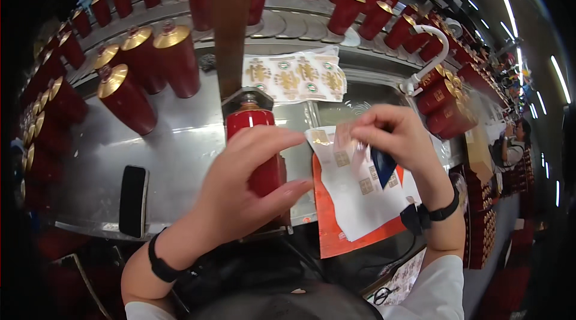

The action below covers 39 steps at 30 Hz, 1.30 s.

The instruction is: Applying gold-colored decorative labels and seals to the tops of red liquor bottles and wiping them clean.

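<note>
Two hands work over a steel bench: the left hand point(240, 191), fingers loosely spread, cups a red bottle point(258, 146) standing upright; beside it, the right hand point(393, 137) pinches what looks like a small label above a white backing sheet point(360, 191).
</note>
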Motion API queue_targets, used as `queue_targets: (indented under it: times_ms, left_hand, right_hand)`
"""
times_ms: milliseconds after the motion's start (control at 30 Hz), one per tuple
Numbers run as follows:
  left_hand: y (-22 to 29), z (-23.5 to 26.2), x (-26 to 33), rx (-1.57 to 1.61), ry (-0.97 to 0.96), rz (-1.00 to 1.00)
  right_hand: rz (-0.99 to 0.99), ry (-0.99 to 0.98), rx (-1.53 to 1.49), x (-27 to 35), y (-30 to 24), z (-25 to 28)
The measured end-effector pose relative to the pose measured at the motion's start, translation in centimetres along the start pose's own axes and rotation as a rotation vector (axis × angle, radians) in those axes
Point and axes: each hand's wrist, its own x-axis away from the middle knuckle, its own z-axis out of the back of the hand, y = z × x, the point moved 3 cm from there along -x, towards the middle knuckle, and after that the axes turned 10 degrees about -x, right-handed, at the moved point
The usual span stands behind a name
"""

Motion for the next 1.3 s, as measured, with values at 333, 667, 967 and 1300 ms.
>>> queue_targets:
  times_ms: [333,667,967,1300]
  left_hand:
    - [-0.1,-3.4,0.5,0.919,-0.121,0.450]
    - [-0.3,-2.9,1.8,0.914,-0.100,0.503]
    - [0.1,-2.9,1.8,0.993,-0.057,0.517]
    - [-0.7,-2.4,2.1,0.892,-0.105,0.526]
  right_hand:
    - [-0.002,-0.164,-0.115,3.7,-2.0,-5.0]
    - [0.046,-0.303,-0.100,3.9,0.0,-6.0]
    - [-0.190,-0.337,-0.437,4.3,0.5,-6.4]
    - [-0.040,-0.173,-0.086,5.0,-0.6,-6.2]
